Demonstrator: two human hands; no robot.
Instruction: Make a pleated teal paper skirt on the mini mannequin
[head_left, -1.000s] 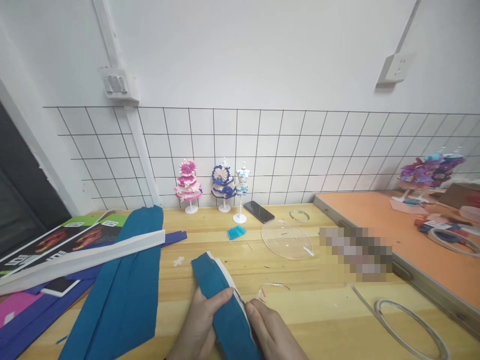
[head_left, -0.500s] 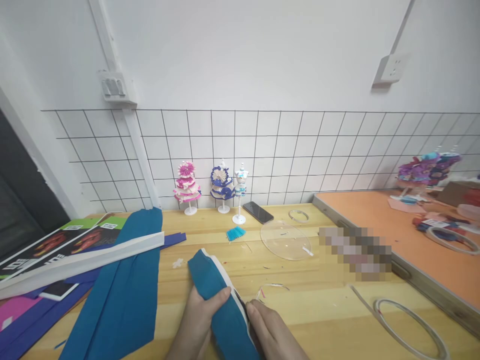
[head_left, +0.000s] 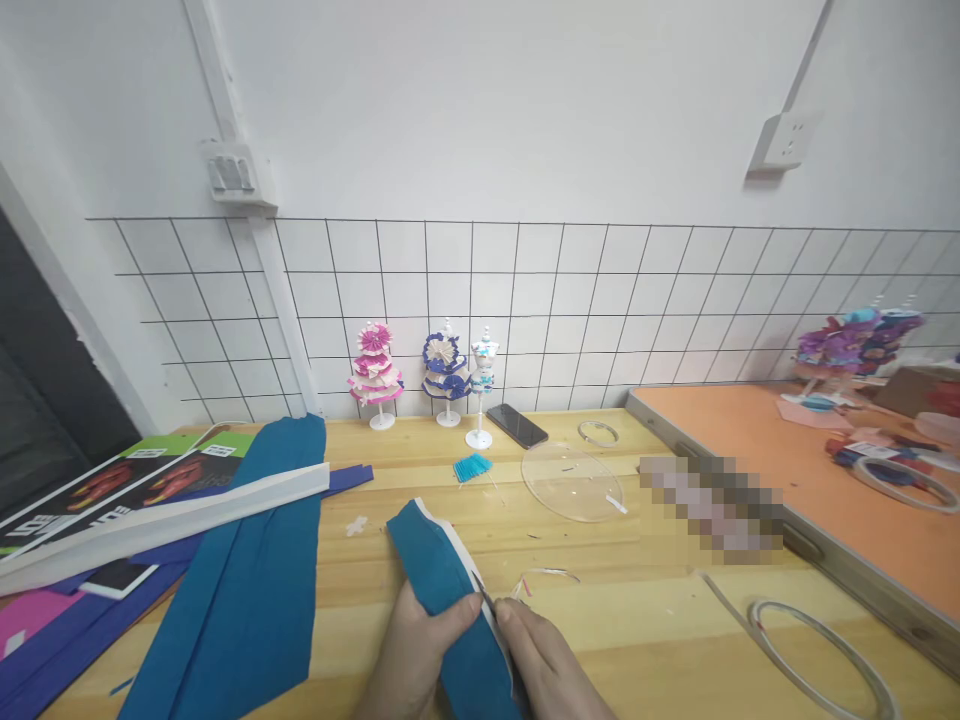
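A folded strip of teal crepe paper (head_left: pixel 469 652) with a white layer (head_left: pixel 454 541) along its right edge slants up from the bottom of the view. My left hand (head_left: pixel 424 640) is closed round it, thumb on top. On the other side, my right hand (head_left: pixel 544 655) is closed on scissors (head_left: pixel 484 588). Only their dark, narrow blades show, lying against the white edge; the handles are hidden in the hand. Just beyond, thin paper scraps (head_left: pixel 525 588) lie on the wooden table (head_left: pixel 637 640).
Teal crepe paper (head_left: pixel 255 590) and a white strip (head_left: pixel 187 515) cover printed packets (head_left: pixel 112 490) at left. Small decorated dress stands (head_left: pixel 375 375) line the wall. A phone (head_left: pixel 517 425), a clear disc (head_left: pixel 570 482), coiled tubing (head_left: pixel 817 650) and an orange board (head_left: pixel 780 430) lie right.
The teal paper and my left hand have shifted slightly right. The scissors' blade tips now show more plainly at the white edge; my right hand has barely moved.
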